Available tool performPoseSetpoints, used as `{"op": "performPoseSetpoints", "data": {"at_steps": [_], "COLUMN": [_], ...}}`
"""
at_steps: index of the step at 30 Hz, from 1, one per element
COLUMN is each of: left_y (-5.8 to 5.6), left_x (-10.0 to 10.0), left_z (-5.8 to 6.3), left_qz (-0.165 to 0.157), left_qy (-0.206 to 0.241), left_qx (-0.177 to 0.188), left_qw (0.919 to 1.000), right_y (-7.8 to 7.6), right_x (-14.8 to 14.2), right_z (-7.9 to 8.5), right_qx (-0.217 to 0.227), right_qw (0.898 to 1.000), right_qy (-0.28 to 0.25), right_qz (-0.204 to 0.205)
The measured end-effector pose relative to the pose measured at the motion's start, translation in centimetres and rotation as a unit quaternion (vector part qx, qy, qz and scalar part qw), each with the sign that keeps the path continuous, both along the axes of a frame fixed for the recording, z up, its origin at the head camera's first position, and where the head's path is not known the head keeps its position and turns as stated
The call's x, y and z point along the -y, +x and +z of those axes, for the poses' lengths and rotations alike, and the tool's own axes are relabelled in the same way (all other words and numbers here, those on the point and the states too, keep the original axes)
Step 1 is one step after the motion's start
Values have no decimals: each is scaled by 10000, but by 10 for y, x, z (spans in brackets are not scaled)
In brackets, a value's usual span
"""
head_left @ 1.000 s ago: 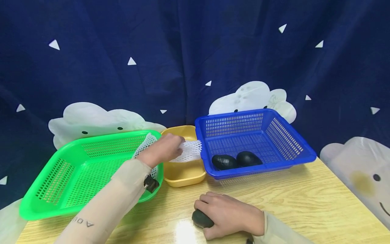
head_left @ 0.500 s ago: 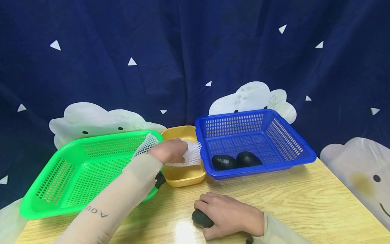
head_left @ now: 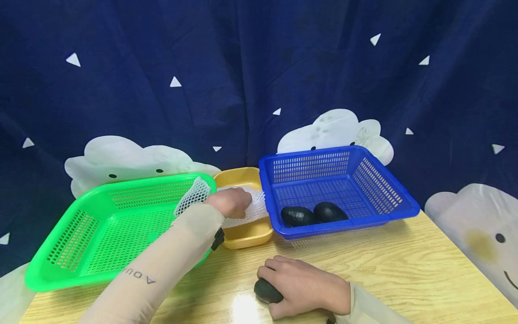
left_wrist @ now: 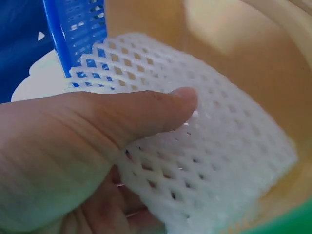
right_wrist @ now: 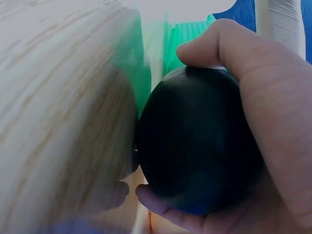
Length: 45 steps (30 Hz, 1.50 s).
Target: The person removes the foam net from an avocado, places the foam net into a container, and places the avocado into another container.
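My left hand [head_left: 231, 202] pinches a white foam net sleeve [head_left: 256, 208] above the yellow bin [head_left: 247, 243]. In the left wrist view, the thumb lies across the flattened sleeve [left_wrist: 219, 117], with the other fingers partly hidden beneath it. Near the table's front, my right hand [head_left: 303, 285] grips a dark avocado [head_left: 267, 291] that rests at the wooden surface. The right wrist view shows thumb and fingers curled round this avocado [right_wrist: 200, 141]. Two more dark avocados, one on the left [head_left: 298, 216] and one on the right [head_left: 329, 212], lie side by side in the blue basket [head_left: 315, 231].
On the left stands a green basket [head_left: 44, 265], with another white foam net [head_left: 193, 195] at its right end. The yellow bin sits between the green and blue baskets. Behind the wooden table [head_left: 388, 261] hangs a dark blue curtain [head_left: 226, 67].
My left hand has moved slightly right and lower over the yellow bin, still holding the foam net sleeve. The right hand and its avocado have stayed in place.
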State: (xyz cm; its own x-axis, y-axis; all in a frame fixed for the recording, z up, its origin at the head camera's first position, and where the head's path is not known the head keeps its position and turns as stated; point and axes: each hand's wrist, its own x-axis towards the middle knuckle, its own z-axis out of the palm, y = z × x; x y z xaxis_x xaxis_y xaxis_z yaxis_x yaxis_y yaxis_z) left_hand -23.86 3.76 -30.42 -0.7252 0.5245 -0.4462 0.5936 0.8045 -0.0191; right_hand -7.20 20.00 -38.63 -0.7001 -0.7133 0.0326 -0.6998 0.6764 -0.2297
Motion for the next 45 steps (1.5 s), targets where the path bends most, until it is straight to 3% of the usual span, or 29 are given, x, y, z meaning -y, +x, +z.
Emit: {"op": "performPoseSetpoints", "data": {"at_steps": [7,16,28,35,38,45], "left_y": [-2,-7,-19,-24,-24,-21], "left_x": [3,1,1,7,6,1], "left_z": [4,3,6,8,10,19], "left_qz": [-246,-101,41,74,35,-91], "left_qy": [-43,-180,42,-151,-187,-88], "left_qx": [-261,-239,-416,-439,-424,-505], "left_qw": [9993,9995,9991,9989,9989,9986], "right_y": [-1,-1,-1,-1,-1,-1], "right_x": [0,1,0,3,3,0], "right_z": [1,1,1,2,2,-1], "right_qx": [-13,-19,131,202,301,70], "right_qw": [10000,10000,9999,9998,9995,10000], "right_qy": [-18,4,14,-5,0,19], "right_qz": [27,25,17,64,43,2]}}
